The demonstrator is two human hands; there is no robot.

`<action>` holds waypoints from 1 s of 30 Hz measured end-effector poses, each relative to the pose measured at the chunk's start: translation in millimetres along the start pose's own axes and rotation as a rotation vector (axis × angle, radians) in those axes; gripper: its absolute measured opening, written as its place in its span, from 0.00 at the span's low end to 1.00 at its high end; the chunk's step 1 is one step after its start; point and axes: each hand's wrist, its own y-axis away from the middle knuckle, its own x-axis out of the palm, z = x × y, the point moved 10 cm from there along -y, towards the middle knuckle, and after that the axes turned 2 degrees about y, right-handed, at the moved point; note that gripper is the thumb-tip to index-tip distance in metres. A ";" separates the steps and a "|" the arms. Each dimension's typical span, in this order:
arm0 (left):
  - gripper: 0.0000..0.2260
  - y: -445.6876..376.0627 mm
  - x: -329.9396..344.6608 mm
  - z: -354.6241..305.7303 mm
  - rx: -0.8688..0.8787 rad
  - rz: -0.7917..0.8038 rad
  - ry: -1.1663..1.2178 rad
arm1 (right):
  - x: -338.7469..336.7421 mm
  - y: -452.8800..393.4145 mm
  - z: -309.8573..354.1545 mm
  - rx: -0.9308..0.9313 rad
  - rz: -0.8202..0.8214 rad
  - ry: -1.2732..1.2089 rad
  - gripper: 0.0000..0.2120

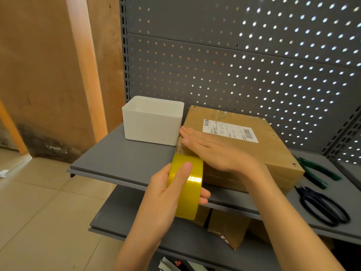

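**Sealing the box edge, centre of frame**

White bin (154, 122) sits left of centre on the shelf (121, 159), just beside the cardboard box (277, 151). Left hand (166, 190), lower centre, grips the yellow tape roll (187, 190) with the thumb on its outer face and fingers through the core. The roll is at the box's near-left corner. Right hand (213, 151) lies flat with fingers straight, pressing the box top. Roll probably light, stiff and slick, so hold it by the core. Pliers (316, 171) and scissors (324, 208) lie lower right.

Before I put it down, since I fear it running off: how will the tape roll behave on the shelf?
Set on edge, the tape roll would probably roll: it is round and the shelf looks smooth. Its glossy face may be slippery. It seems stiff, undeformed in the left hand.
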 end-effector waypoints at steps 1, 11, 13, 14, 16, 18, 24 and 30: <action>0.15 0.0 -0.3 -0.5 0.002 -0.009 -0.010 | 1.8 -1.2 -0.6 0.006 0.018 0.004 0.24; 0.14 4.1 -6.6 7.7 -0.056 -0.067 -0.053 | 3.4 -6.2 -0.4 0.045 -0.014 0.162 0.26; 0.14 3.9 -6.3 8.2 -0.057 -0.065 -0.051 | 2.3 -6.3 0.1 0.047 -0.057 0.183 0.26; 0.14 3.4 -5.2 8.3 -0.057 -0.054 -0.043 | 1.6 -5.8 -0.2 0.049 -0.073 0.176 0.26; 0.14 6.4 -3.3 9.2 -0.060 -0.031 -0.015 | 1.5 -4.2 -0.7 0.050 -0.091 0.167 0.26; 0.13 12.4 -3.9 9.1 -0.041 -0.029 0.018 | 1.0 -3.6 -0.2 0.044 -0.102 0.177 0.26; 0.12 20.4 -5.2 10.1 0.004 -0.092 -0.040 | 1.2 -4.1 0.4 0.038 -0.110 0.215 0.25; 0.18 24.6 -8.7 22.7 -0.092 -0.120 -0.024 | -0.2 -5.0 -1.3 0.037 -0.130 0.201 0.27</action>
